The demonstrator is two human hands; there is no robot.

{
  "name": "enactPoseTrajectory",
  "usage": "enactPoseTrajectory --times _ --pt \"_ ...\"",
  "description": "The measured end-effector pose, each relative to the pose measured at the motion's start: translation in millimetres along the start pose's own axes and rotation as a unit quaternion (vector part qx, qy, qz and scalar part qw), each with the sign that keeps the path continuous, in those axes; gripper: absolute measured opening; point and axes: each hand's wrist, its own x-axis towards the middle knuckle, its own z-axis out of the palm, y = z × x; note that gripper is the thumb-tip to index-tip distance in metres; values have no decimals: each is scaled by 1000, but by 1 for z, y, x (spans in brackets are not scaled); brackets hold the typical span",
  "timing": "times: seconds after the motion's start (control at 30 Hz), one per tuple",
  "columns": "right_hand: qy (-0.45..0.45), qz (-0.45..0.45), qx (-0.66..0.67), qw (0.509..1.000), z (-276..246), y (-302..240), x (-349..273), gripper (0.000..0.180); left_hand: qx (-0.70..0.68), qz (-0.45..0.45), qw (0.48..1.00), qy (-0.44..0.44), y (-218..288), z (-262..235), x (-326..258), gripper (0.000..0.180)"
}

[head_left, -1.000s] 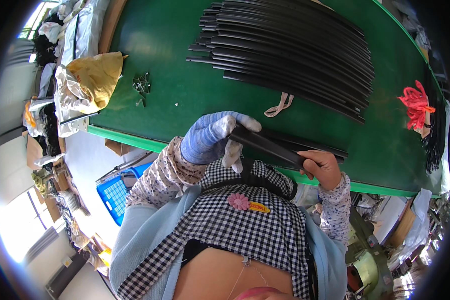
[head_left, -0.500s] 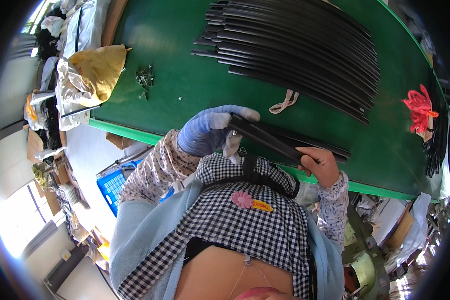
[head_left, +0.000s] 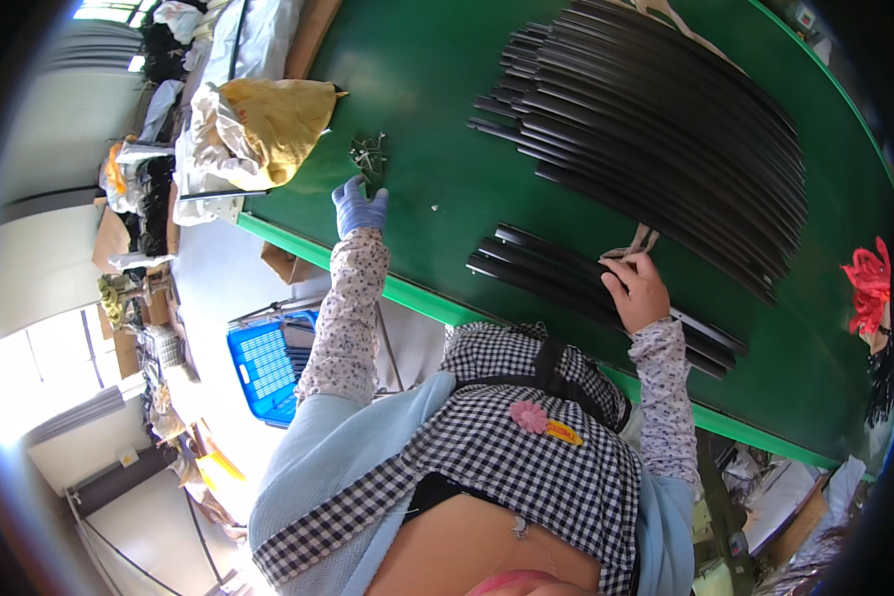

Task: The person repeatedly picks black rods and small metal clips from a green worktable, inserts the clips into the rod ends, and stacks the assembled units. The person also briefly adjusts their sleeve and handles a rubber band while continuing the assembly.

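Gloved left hand stretched toward small metal clips — perhaps touching, grip unclear, bare right hand pressing down black strips — green table

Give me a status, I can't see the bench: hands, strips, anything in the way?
Left hand gloved, open, reaching at small metal clips. Right hand bare, resting on short black strips. Big strip pile behind. Nothing blocking.

Desk: smooth matt green. Black strips: smooth, slightly glossy plastic. Left hand: blue knit cloth glove. Small clips: metal.
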Motion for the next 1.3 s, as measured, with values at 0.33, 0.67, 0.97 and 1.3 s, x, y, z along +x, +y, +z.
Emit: enactPoseTrajectory --times 0.33,0.67,0.97,1.3 --pt "95 21 -74 992 28 -7 -8 24 117 38 992 -13 -20 -5 28 33" --pt "65 120 257 957 19 -43 -7 22 -318 115 920 -196 38 0 -47 25" --pt "-47 274 656 702 36 -65 8 31 -231 546 786 -178 164 -18 -189 49" --pt "106 -43 136 984 -6 -71 11 18 -390 -76 658 -639 147 7 -165 61"
